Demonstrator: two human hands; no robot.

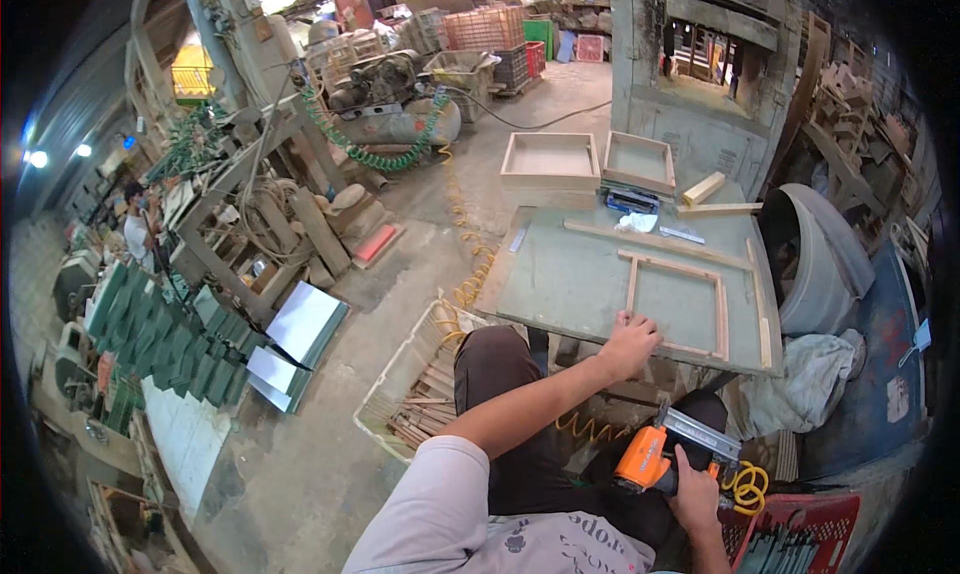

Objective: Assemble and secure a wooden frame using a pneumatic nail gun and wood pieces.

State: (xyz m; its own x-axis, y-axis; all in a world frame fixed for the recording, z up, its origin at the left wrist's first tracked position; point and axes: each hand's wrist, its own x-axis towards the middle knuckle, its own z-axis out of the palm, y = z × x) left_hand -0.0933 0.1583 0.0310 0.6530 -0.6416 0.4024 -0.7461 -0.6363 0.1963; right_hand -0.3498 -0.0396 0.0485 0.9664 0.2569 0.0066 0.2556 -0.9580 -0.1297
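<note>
the left hand (628, 342) lies knuckles up on the near edge of the tabletop (560, 279), fingers curled down onto the near-left corner of a thin wooden frame (678, 304) that lies flat on the green surface; whether it pinches the strip or only presses on it cannot be told. the right hand (695, 494) is low by the lap, closed around the grip of an orange nail gun (668, 452), with a yellow coiled hose (745, 486) just beside it. farther along the tabletop lie loose wooden strips (655, 240), a white rag (637, 222) and a short wooden block (703, 188). two shallow wooden trays (590, 161) sit at the far end. below the near-left edge, a wire basket (415, 389) on the floor holds slats. a grey barrel (825, 259) stands at the right, near the tabletop.
</note>
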